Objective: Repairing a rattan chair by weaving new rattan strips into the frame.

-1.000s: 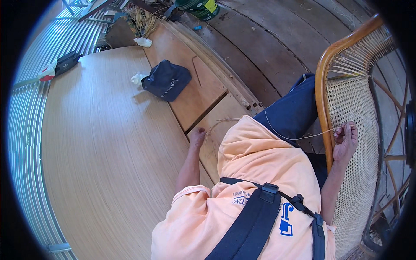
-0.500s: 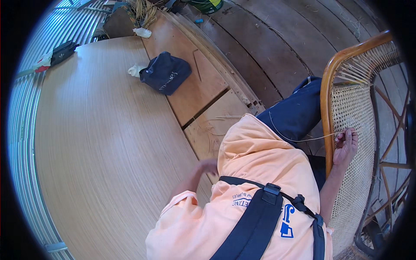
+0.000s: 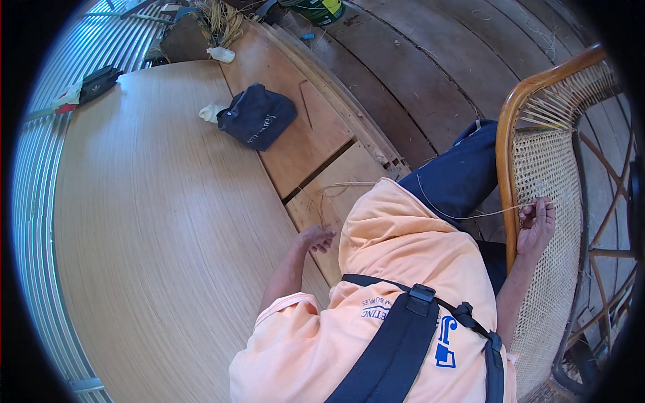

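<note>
My right hand (image 3: 535,228) is closed on a thin cane strand (image 3: 494,214), pinched between the fingertips. It rests against the woven cane panel (image 3: 547,171) of a rattan chair, just inside the bent wooden frame (image 3: 508,151). From there the strand curves left over my dark trousers. My left hand (image 3: 317,238) hovers near the edge of the wood-grain tabletop, beside my shirt, with its fingers curled in. Whether anything thin is between those fingers is too small to see. Loose pale strands (image 3: 346,185) lie on the bare plywood (image 3: 336,201) just beyond it.
A dark fabric bag (image 3: 259,117) and a crumpled white item (image 3: 211,112) sit on the tabletop (image 3: 161,221) and plywood. A white bottle (image 3: 221,54), a bundle of dry strands (image 3: 222,20) and a green bucket (image 3: 316,10) are farther off. Corrugated metal (image 3: 33,221) borders the left.
My left hand has come up and slightly left, out from beside my shirt. The loose strands on the plywood have shifted left. My right hand keeps its place with the cane strand.
</note>
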Available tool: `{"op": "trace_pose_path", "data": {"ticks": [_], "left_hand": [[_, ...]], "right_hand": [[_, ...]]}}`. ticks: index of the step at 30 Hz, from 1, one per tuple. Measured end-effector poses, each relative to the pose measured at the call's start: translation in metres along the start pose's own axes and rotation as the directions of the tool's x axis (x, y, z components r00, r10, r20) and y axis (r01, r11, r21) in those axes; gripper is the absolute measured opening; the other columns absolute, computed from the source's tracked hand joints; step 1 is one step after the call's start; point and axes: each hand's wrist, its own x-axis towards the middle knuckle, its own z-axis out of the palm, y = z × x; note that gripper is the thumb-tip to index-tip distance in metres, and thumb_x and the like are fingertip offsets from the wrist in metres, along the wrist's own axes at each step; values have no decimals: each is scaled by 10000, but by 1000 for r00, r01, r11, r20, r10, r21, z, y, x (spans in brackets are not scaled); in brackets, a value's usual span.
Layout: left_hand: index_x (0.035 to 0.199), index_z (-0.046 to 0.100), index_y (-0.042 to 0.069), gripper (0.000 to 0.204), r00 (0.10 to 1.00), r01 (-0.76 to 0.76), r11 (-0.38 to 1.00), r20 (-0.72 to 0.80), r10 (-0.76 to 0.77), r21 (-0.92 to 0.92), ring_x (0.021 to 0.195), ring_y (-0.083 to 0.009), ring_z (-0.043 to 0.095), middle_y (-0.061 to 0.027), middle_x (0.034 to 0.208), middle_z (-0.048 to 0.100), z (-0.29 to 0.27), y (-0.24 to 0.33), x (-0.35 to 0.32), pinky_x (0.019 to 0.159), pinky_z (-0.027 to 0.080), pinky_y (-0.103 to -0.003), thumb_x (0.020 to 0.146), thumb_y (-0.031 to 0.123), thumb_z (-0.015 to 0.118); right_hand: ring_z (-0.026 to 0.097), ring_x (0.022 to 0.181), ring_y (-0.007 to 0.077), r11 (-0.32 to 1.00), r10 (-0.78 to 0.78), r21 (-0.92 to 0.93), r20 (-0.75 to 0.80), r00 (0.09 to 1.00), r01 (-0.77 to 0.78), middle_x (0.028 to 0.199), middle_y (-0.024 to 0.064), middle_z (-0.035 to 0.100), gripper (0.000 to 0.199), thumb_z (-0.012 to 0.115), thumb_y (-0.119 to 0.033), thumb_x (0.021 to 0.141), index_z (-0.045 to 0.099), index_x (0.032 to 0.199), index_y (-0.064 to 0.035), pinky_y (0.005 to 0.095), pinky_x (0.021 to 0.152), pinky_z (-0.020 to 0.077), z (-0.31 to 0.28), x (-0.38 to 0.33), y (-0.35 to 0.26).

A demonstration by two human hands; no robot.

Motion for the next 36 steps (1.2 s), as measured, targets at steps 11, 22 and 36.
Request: {"op": "trace_pose_path", "data": {"ticks": [11, 22, 36], "left_hand": [[756, 603, 41, 345, 948, -206, 827, -316, 37, -523, 541, -181, 591, -65, 686, 609, 19, -52, 39, 462, 420, -308, 836, 375, 570], [789, 625, 2, 253, 705, -77, 978, -704, -84, -194, 484, -197, 595, -129, 644, 625, -12, -88, 33, 470, 449, -330, 795, 245, 556], [919, 644, 16, 245, 633, -229, 963, -773, 35, -144, 868, -349, 623, -207, 879, 649, 16, -58, 46, 755, 478, -414, 760, 187, 572]], "right_hand": [[530, 666, 113, 999, 23, -34, -4, 1000, -24, 821, 34, 560, 85, 542, -124, 911, 545, 962, -55, 209, 542, 431, 1, 0, -1], [529, 670, 118, 1000, 11, -18, -2, 1000, -11, 812, 45, 556, 81, 535, -127, 917, 535, 932, -47, 221, 551, 434, 0, 0, -2], [523, 673, 124, 1000, 27, 15, 5, 1000, -27, 813, 44, 552, 81, 531, -125, 918, 532, 938, -46, 238, 560, 433, 0, 0, -2]]}}
